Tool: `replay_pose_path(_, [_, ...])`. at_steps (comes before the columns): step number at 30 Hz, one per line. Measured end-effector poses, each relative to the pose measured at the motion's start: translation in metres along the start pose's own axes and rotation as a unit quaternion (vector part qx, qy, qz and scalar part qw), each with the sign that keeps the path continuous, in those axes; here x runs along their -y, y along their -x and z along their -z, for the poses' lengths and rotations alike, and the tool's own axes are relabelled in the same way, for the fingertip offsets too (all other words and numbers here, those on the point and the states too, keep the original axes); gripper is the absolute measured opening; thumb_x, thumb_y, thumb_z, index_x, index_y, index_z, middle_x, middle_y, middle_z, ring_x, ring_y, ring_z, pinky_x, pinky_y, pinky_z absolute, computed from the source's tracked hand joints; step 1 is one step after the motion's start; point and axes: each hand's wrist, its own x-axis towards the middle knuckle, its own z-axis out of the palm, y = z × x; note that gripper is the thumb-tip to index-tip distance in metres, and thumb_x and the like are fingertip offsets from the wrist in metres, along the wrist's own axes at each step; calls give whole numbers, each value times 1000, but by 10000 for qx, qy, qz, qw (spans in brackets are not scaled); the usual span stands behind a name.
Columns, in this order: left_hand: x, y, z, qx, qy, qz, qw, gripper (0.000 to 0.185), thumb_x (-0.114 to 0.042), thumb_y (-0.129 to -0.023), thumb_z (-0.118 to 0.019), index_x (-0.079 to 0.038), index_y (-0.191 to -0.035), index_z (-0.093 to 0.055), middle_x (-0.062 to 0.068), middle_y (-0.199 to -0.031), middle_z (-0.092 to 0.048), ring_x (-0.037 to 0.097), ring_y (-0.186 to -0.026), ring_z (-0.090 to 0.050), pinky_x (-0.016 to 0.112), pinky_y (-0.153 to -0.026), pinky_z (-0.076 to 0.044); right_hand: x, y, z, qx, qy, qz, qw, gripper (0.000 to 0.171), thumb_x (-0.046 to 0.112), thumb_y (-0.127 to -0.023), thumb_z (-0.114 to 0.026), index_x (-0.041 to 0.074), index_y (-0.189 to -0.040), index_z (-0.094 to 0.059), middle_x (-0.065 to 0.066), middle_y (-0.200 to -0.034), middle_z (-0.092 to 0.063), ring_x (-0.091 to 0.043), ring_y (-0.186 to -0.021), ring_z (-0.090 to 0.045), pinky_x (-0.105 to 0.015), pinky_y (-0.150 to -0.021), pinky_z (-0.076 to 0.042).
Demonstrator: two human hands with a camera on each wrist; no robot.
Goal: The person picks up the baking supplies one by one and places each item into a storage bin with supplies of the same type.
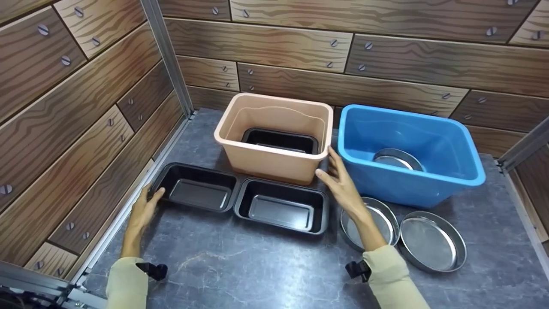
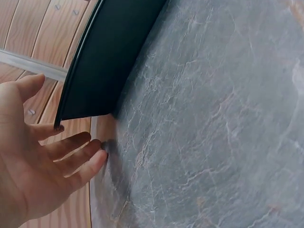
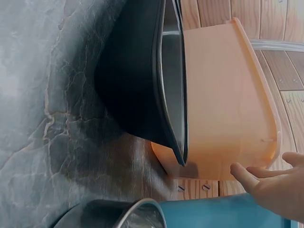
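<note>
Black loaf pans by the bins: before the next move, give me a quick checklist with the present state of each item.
1. Left hand at the left black pan: ok, fingers touch its outer end.
2. Grip on that pan: not ok, fingers straight, nothing gripped.
3. Right hand free: ok, open beside the beige bin, holding nothing.
4. Beige bin has room: ok, one black pan lies inside.
5. Second black pan on the table: ok, upright.
6. Whether the two table pans touch: cannot tell.

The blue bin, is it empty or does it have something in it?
Not empty: the blue bin holds one round metal pan lying on its floor, seen in the head view.
</note>
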Motion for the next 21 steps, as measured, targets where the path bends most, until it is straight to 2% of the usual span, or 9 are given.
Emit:
replay_pose_path(7, [3,-5,-3,-70,417,122,9990,80,-57,-98,-44,-10,-156,-16,28,-151,-30,43,-124,-43,56,-107,-32,6,-8,-11,-114,263,98,9995,73,23,-98,-60,15,-157,-17,-16,-159,-20,-35,-142,-27,-51,-114,-26])
replay_pose_path(10, [5,-7,-5,-76,560,120,9983,76,-52,-98,-46,-8,-154,-20,27,-149,-34,40,-124,-42,52,-107,-33,3,-13,-14,-196,216,175,9994,72,21,-98,-59,13,-156,-17,-16,-159,-20,-35,-142,-27,-48,-116,-25])
replay_pose_path(15, [7,-10,-7,-178,880,60,9959,63,-36,-101,-51,-5,-149,-26,26,-151,-33,38,-135,-35,50,-112,-28,1,-20,-19,-328,230,221,9990,68,20,-99,-58,13,-155,-20,-16,-155,-29,-30,-140,-32,-46,-115,-27])
replay_pose_path(21, [5,-14,-8,-236,1115,102,9934,54,-24,-101,-53,-2,-145,-32,24,-143,-42,32,-126,-42,38,-104,-35,-26,-39,-19,-756,397,347,9957,60,30,-98,-59,18,-150,-32,-11,-154,-34,-28,-137,-36,-49,-114,-29])
